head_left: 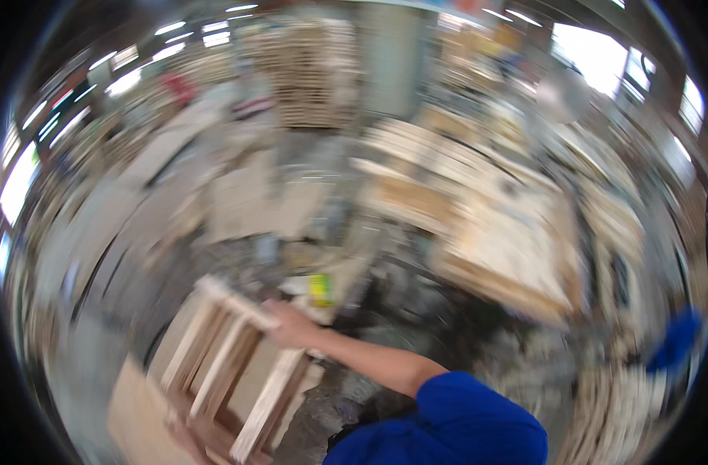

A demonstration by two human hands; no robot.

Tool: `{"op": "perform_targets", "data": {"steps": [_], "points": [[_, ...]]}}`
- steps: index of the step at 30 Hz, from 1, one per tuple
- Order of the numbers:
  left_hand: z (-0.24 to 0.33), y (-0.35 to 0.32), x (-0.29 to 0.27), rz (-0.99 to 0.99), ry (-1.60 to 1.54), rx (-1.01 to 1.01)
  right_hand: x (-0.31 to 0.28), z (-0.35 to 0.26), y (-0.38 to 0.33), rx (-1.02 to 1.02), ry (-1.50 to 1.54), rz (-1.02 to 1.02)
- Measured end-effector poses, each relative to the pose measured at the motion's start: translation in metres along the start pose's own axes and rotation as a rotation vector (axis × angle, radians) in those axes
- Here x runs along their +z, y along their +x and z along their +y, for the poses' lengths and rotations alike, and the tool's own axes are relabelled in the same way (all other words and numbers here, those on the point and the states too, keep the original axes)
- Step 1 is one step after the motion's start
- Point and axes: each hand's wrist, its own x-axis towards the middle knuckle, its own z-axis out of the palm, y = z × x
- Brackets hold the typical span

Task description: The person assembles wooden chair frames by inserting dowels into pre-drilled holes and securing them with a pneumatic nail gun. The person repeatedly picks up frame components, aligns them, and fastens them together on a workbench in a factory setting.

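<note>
A slatted wooden frame (pixel 230 368), with several pale bars between its end rails, is at the lower left, tilted. My right hand (pixel 290 325) reaches across from the right in a blue sleeve and is closed around the frame's upper rail near its corner. My left hand (pixel 185 438) is at the frame's lower end, against its edge; it is smeared and its fingers are hard to make out. Beside the left hand is a flat tan board (pixel 137 411). The whole picture is blurred by motion.
To the right stands a big wooden assembly (pixel 509 232) with planks along its far side. Flat tan sheets (pixel 245 198) lie ahead. Beyond my right hand is a yellow-green item (pixel 319 290). A tall slat stack (pixel 311 74) rises at the back; more strips (pixel 614 418) lie lower right.
</note>
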Motion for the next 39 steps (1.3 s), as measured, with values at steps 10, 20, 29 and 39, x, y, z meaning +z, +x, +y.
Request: {"op": "perform_targets", "data": {"steps": [10, 20, 29, 39], "points": [[0.331, -0.065, -0.034, 0.163, -0.47, 0.377, -0.145, 0.071, -0.395, 0.567, 0.12, -0.002], [0.608, -0.329, 0.017, -1.042, -1.136, 0.807, -0.314, 0.037, -0.751, 1.12, -0.053, 1.191], [0.83, -0.649, -0.176, -1.152, -1.385, 1.981, -0.464, 0.01, -0.909, 1.844, -0.716, 1.391], [0.908, -0.803, -0.219, -1.18, -0.638, 2.347, -0.502, 0.038, -0.935, 2.101, -0.357, 1.362]]}}
